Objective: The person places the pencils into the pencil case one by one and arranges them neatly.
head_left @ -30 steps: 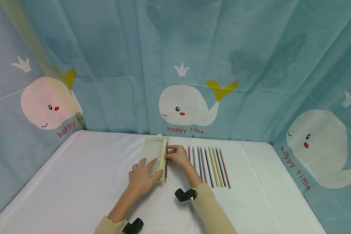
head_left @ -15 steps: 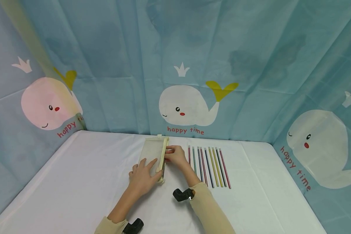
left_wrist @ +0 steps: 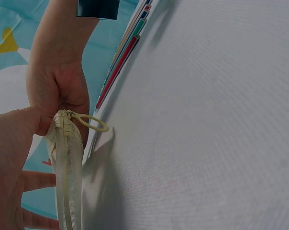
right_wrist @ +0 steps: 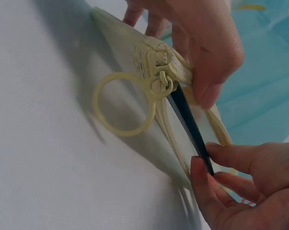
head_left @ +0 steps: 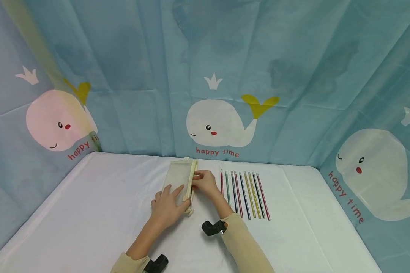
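In the head view my left hand [head_left: 167, 206] rests on a pale, see-through zippered pencil case [head_left: 178, 174], its fingers spread over the top and the thumb at the near end of the opening. My right hand [head_left: 206, 182] is at the case's right side. Up close in the right wrist view, that hand's thumb and fingers pinch a dark pencil [right_wrist: 188, 122], which lies lengthwise within the unzipped opening. A yellow zipper pull ring [right_wrist: 100, 103] hangs at the near end of the case. Its far end is hidden in both wrist views.
Several coloured pencils [head_left: 247, 195] lie side by side to the right of the right hand, partly behind that forearm. A white cloth [head_left: 89, 212] covers the table. Behind it hangs a blue curtain [head_left: 140, 113] printed with whales.
The right hand has shifted slightly left, bringing the dark pencil from alongside the case into its opening. My left hand has stayed in place on the case.
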Tool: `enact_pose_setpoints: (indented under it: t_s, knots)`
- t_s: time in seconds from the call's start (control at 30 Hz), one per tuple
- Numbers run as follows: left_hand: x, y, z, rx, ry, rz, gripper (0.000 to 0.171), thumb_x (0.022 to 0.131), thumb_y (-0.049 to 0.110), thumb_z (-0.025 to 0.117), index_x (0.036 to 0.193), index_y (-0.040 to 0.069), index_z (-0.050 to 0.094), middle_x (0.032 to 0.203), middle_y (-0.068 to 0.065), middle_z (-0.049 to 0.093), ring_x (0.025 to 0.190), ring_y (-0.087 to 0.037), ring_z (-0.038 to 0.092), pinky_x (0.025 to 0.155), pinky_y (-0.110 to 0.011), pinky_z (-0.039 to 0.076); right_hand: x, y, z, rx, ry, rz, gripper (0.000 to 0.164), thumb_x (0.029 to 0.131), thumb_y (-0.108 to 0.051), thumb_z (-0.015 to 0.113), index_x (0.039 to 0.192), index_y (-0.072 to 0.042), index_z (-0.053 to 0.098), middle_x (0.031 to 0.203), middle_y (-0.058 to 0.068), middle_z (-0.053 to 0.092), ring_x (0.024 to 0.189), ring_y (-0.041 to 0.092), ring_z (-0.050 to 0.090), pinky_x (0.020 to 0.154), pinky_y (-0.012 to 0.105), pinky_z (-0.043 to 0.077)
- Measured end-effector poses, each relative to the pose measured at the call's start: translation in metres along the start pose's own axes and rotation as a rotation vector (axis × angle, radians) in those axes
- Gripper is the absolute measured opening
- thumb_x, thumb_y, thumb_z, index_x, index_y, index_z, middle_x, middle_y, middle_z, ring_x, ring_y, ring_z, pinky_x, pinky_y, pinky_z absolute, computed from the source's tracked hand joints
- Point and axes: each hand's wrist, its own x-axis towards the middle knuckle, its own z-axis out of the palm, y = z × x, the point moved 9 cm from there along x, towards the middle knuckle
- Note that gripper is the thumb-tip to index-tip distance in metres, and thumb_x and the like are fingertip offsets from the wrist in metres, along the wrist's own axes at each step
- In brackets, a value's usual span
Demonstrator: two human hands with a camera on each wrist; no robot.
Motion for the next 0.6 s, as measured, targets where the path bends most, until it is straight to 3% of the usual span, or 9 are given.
enact_pose_setpoints:
  t_s: [0.4,0.6]
  knots:
    - [0.0,0.0,0.002,0.022,0.002,0.0,0.063,0.098,0.051,0.061,0.151,0.016,0.06,0.155,-0.032,0.045,0.13,-0.06,0.045,0.093,-0.074,0.039,-0.004,0.003,-0.012,-0.021,0.01,-0.003,0.042,0.09,0.004,0.074,0.131,0.01,0.068,0.105,0.021,0.075,0.073,0.013,0.071,0.071,0.029,0.061]
    - [0.001,-0.001,0.004,0.027,0.013,0.002,0.063,0.097,0.05,0.062,0.149,0.016,0.061,0.155,-0.033,0.044,0.131,-0.061,0.044,0.094,-0.075,0.038,-0.008,0.004,-0.022,0.002,-0.006,-0.028,0.043,0.093,0.002,0.074,0.134,0.011,0.065,0.112,0.025,0.072,0.087,0.029,0.077,0.076,0.033,0.063]
